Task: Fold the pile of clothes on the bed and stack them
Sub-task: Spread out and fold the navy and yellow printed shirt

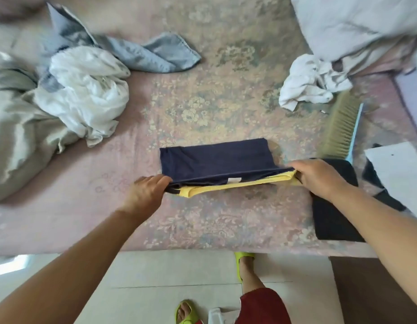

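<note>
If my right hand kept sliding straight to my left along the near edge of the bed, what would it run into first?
Probably only the navy and yellow garment that the right hand already grips; next in that line comes the left hand, gripping its other end. Depth is hard to judge from above.

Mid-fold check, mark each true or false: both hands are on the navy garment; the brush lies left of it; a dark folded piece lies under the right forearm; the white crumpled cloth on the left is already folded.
1. Both the left hand and the right hand grip the navy garment: true.
2. The brush lies left of it: false, it lies to the right.
3. A dark folded piece lies under the right forearm: true.
4. The white crumpled cloth is folded: false, it lies bunched up.
</note>
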### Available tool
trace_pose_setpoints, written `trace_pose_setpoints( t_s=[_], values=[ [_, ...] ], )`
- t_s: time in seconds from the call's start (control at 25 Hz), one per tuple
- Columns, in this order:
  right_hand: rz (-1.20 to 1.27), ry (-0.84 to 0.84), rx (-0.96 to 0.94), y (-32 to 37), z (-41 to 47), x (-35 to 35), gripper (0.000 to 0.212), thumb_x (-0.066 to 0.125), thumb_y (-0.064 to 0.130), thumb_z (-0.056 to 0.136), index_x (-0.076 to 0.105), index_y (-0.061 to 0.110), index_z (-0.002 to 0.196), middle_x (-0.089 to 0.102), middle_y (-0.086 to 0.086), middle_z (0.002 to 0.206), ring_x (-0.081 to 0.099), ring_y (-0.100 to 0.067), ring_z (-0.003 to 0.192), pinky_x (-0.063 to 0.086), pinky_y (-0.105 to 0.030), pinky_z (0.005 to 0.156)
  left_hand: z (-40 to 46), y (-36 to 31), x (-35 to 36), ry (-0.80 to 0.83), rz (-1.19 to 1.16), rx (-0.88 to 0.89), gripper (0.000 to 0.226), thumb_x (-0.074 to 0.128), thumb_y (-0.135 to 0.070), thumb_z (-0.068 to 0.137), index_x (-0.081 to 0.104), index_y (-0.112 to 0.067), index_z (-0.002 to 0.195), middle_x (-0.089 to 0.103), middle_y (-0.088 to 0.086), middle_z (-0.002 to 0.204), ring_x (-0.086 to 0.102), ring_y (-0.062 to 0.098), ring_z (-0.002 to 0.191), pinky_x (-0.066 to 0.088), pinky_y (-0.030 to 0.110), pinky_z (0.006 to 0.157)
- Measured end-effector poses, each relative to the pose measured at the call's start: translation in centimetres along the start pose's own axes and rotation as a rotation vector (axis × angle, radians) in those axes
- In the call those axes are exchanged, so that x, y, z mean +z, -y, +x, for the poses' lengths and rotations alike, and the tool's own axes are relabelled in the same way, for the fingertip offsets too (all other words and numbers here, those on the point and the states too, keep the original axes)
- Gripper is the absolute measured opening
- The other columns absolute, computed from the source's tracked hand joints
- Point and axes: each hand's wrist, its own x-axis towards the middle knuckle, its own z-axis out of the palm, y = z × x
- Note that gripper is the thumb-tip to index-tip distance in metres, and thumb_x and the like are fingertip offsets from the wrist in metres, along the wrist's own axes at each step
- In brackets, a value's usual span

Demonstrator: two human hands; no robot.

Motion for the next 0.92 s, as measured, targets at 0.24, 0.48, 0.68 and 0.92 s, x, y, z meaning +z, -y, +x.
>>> trace_pose_setpoints(
  t_s=[0.24,0.48,0.68,0.92],
  values=[
    [0.107,-0.151,-0.012,2.8,6.0,-25.1,0.016,0.063,0.019,0.089,0.072,0.012,0.100,0.069,-0.012,0.102,0.061,-0.032,0.101,0.045,-0.037,0.081,13.5,1.6,-22.8,-0.028,-0.254,-0.393,0.009,0.063,-0.007,0.086,0.070,-0.012,0.086,0.058,0.002,0.076,0.059,0.026,0.074,0.043,0.027,0.066],
    [0.090,-0.218,-0.056,4.0,8.4,-39.1,0.013,0.060,0.021,0.092,0.070,0.018,0.099,0.066,-0.006,0.098,0.057,-0.026,0.094,0.036,-0.031,0.070,22.9,1.2,-34.8,-0.026,-0.156,-0.546,0.019,0.069,-0.019,0.085,0.068,-0.003,0.094,0.063,0.010,0.082,0.058,0.028,0.083,0.039,0.025,0.067],
    [0.115,-0.219,-0.075,3.7,9.8,-44.3,0.004,0.060,0.022,0.091,0.064,0.022,0.091,0.062,0.000,0.086,0.054,-0.022,0.086,0.039,-0.032,0.069,25.0,1.3,-39.2,-0.072,-0.155,-0.555,0.013,0.067,-0.015,0.086,0.063,-0.003,0.083,0.052,0.005,0.072,0.049,0.025,0.077,0.031,0.024,0.055],
    [0.045,-0.246,-0.011,5.3,13.0,-43.7,0.013,0.057,0.027,0.094,0.056,0.024,0.081,0.060,-0.005,0.085,0.053,-0.027,0.082,0.033,-0.031,0.067,26.4,4.0,-38.5,-0.090,-0.160,-0.606,0.014,0.065,-0.017,0.088,0.063,-0.003,0.088,0.051,0.007,0.078,0.048,0.025,0.079,0.029,0.029,0.064]
  ],
)
